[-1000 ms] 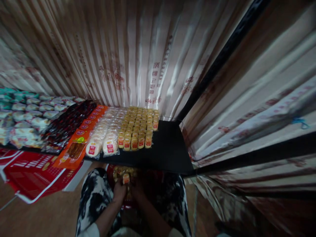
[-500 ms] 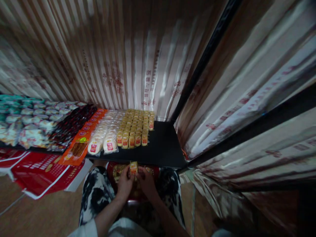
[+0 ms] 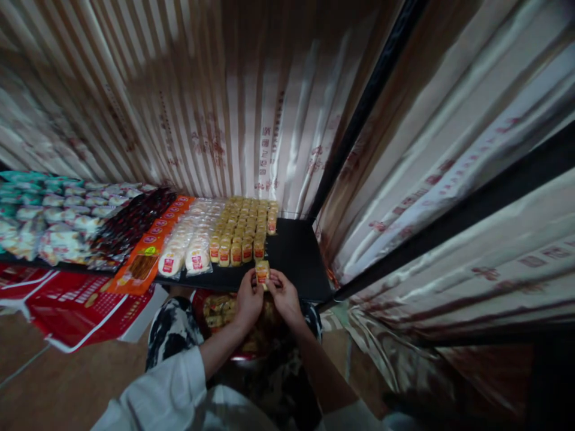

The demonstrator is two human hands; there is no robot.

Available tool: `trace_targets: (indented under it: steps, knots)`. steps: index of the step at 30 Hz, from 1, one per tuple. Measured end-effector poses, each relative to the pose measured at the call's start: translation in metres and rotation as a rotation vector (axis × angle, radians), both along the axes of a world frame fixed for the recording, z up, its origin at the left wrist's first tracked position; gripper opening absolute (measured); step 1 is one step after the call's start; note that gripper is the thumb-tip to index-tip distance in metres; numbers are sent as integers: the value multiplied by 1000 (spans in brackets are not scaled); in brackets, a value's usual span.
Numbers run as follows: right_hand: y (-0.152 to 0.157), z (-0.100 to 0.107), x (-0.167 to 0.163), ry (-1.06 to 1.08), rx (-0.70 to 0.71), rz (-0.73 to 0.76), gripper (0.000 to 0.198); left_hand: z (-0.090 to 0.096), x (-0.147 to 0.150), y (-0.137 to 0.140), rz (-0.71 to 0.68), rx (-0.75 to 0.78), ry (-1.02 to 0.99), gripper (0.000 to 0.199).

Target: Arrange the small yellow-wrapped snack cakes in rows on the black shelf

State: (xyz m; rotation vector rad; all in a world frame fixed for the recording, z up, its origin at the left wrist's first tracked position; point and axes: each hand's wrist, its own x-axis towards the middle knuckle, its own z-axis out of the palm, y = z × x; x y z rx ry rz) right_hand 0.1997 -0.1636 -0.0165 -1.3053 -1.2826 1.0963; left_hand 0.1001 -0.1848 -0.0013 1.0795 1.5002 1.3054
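Note:
Between both hands, a small wrapped yellow cake (image 3: 262, 273) with a red label is held upright above the front edge of the black shelf (image 3: 294, 257). My left hand (image 3: 250, 299) pinches its left side, and my right hand (image 3: 284, 298) pinches its right side. Just beyond are rows of matching wrapped cakes (image 3: 238, 230) standing on the shelf. The row at the far right is short, with one labelled cake at its front. Below my hands, a red container (image 3: 197, 305) on my lap holds more yellow packets, partly hidden by my forearms.
To the left lie clear-wrapped white round pastries (image 3: 186, 239), an orange packet (image 3: 150, 251), dark glossy packets (image 3: 130, 227) and several white and green packets (image 3: 58, 218). A red bag (image 3: 90, 305) stands below. Pleated curtains (image 3: 251, 108) and black posts (image 3: 359, 120) surround the shelf.
Both hands have moved forward and slightly right, carrying the wrapped cake from above the red container to the shelf's front edge. The rows on the shelf look the same.

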Motion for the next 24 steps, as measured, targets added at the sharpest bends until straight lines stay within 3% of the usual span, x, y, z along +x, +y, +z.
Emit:
trace_targets:
  steps: [8, 13, 18, 24]
  knots:
    - [29, -5, 25, -112, 35, -77, 33, 16, 28, 29, -56, -94, 130, 45]
    - [62, -11, 35, -72, 47, -98, 33, 23, 46, 54, -60, -110, 162, 51]
    - [103, -17, 36, -66, 55, -135, 34, 20, 59, 74, -75, -159, 190, 58]
    - [144, -23, 35, -170, 64, -157, 33, 9, 66, 107, -103, -130, 29, 53]
